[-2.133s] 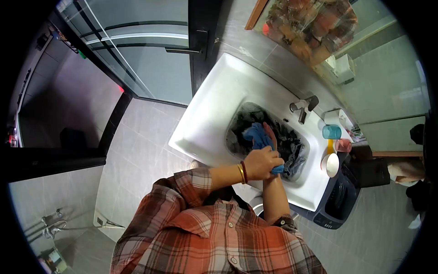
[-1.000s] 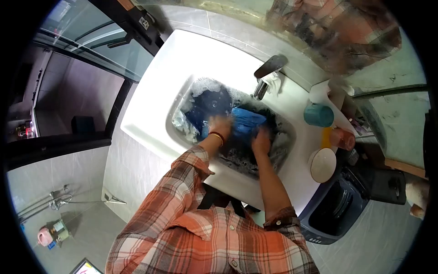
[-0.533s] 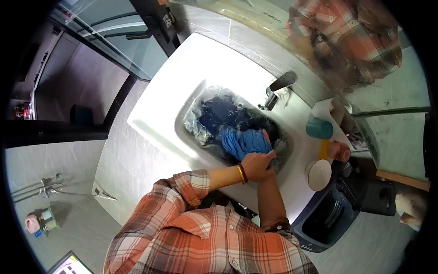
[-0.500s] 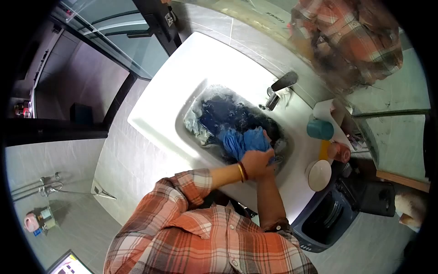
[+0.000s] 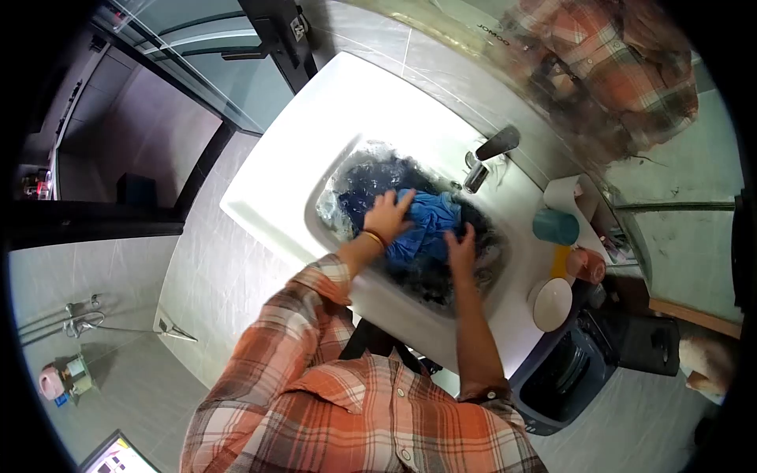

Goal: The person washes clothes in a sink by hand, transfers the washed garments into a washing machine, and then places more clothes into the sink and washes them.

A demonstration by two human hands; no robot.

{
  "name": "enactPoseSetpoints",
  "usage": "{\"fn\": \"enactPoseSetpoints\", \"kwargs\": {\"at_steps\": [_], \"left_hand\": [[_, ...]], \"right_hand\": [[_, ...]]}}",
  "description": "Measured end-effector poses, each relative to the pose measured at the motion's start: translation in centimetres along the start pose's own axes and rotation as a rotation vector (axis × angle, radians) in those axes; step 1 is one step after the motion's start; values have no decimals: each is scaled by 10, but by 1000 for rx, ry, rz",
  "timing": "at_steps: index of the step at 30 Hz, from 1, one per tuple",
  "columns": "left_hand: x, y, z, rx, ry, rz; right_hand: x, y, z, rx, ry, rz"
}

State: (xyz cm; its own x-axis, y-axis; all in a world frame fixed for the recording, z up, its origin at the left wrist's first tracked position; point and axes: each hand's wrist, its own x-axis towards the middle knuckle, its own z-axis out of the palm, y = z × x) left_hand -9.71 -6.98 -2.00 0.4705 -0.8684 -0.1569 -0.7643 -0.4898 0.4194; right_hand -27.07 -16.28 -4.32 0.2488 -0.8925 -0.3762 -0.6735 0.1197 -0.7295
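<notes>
A white ceramic washbasin [image 5: 288, 185] fills the middle of the frame, with dark wet fabric [image 5: 374, 175] lying in its sudsy water. Just right of the frame's centre, the bunched blue cloth [image 5: 430, 225] sits on top in the basin. The left hand [image 5: 385, 218] lies on the cloth's left side, fingers spread; the right hand [image 5: 462, 251] is open at its lower right edge, fingers apart. Towards the right are a chrome faucet [image 5: 487, 158], a white bowl [image 5: 551, 305] and a teal cup [image 5: 555, 227].
</notes>
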Motion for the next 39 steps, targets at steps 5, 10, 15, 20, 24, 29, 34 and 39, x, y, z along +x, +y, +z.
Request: {"fn": "enactPoseSetpoints", "kwargs": {"at_steps": [5, 10, 15, 20, 24, 29, 34, 39], "left_hand": [[11, -11, 57, 51, -305, -115], [8, 4, 13, -180, -178, -141], [-50, 92, -22, -607, -155, 435], [-57, 123, -24, -388, -90, 320], [17, 65, 5, -289, 65, -19], [-35, 100, -4, -414, 105, 263], [22, 35, 1, -378, 132, -75], [7, -15, -23, -189, -19, 41]], "right_hand": [[0, 38, 49, -693, -48, -273], [0, 40, 9, 836, -289, -104], [-13, 28, 2, 1455, -553, 180], [-20, 13, 13, 1416, -564, 261], [-37, 0, 28, 1412, -535, 464], [-41, -20, 28, 1509, -700, 449], [-28, -37, -39, 1386, -696, 594], [-6, 9, -44, 933, -336, 177]]}}
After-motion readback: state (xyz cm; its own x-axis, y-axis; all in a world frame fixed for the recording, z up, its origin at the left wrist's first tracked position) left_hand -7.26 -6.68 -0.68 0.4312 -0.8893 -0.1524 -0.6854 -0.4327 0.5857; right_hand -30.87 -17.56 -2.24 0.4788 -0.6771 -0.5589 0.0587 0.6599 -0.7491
